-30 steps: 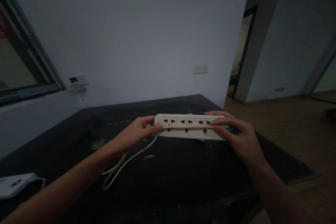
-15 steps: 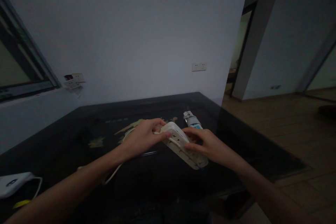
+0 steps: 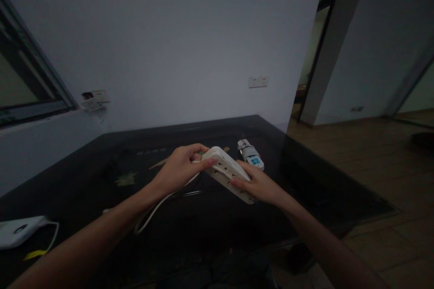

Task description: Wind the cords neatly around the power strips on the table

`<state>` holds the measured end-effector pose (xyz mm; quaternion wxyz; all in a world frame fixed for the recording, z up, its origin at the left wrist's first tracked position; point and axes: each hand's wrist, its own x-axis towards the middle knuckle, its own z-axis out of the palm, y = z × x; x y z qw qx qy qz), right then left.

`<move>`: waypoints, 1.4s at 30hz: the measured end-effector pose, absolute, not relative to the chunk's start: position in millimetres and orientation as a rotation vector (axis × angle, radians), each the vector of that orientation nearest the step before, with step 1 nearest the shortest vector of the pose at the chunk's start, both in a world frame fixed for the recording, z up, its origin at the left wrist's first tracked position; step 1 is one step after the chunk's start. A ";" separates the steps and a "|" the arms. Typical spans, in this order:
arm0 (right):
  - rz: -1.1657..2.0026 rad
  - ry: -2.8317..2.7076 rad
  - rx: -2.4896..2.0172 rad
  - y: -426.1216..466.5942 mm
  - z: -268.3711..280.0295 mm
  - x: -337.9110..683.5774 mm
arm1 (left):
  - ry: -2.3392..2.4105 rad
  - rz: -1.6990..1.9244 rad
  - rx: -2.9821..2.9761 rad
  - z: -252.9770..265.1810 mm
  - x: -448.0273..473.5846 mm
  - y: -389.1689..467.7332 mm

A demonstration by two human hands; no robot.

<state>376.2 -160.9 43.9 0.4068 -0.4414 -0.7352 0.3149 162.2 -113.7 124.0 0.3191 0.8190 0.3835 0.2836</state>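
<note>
Both hands hold a white power strip (image 3: 225, 172) tilted above the dark table, its sockets facing me. My left hand (image 3: 183, 165) grips its upper left end, thumb pressed on the socket face. Around the right long side, my right hand (image 3: 259, 183) is closed with its thumb on the face. A white cord (image 3: 158, 207) lies across the sockets under the thumbs, then loops down past my left wrist toward the table. Beyond my right hand lies a second power strip (image 3: 255, 160), white with blue sockets and a grey cord wrapped round it.
The glossy black table (image 3: 203, 235) reaches the wall. A white device (image 3: 22, 231) with a short cord and a yellow tag (image 3: 35, 254) sits at the left edge. Wall sockets (image 3: 258, 82) are at the back; a window (image 3: 30, 63) is on the left.
The held power strip has moved slightly up and left with both hands. More of the second strip's blue sockets shows behind my right hand.
</note>
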 end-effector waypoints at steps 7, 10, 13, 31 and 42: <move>0.777 -1.833 -1.139 -165.1 38.9 374.6 | 0.996 0.786 2.167 121.8 161.1 -118.0; 0.741 -1.833 -1.148 -168.1 38.1 371.4 | 0.983 0.811 2.155 121.2 159.4 -118.6; 0.701 -1.819 -1.213 -169.9 36.3 368.8 | 0.991 0.796 2.147 121.6 158.7 -118.2; 1.012 -1.792 -1.077 -166.0 35.5 373.5 | 0.984 0.862 2.202 126.6 163.1 -124.4; 1.014 -1.708 -1.121 -169.2 42.4 373.8 | 1.048 0.795 2.308 121.7 158.7 -120.1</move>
